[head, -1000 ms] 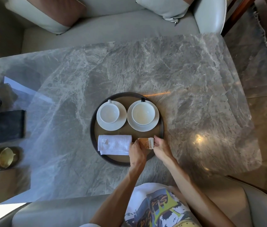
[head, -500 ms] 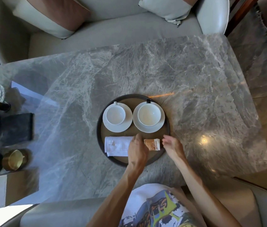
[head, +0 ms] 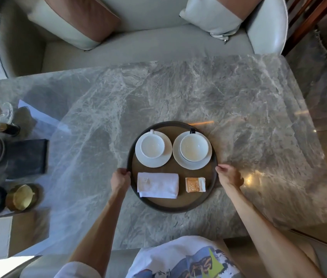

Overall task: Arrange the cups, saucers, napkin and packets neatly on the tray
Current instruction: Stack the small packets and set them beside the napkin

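A round dark tray (head: pixel 170 207) sits on the grey marble table. At its back stand two white cups, the left cup (head: pixel 152 146) on a white saucer (head: pixel 154 162) and the right cup (head: pixel 193 148) on its own saucer (head: pixel 203 164). In front lie a folded white napkin (head: pixel 158 185) on the left and orange-and-white packets (head: pixel 195 184) on the right. My left hand (head: pixel 120 180) grips the tray's left rim. My right hand (head: pixel 228 175) pinches the right rim.
The marble table (head: pixel 238 117) has a black folder (head: pixel 26 158), a brass pot (head: pixel 21 197), a bottle (head: pixel 8 128) and a box (head: pixel 8 235) along its left side. A grey sofa with cushions (head: pixel 138 43) lies beyond the far edge.
Both hands left the packets and napkin and moved outward to the tray's left and right rims. The packets now lie flat beside the napkin.
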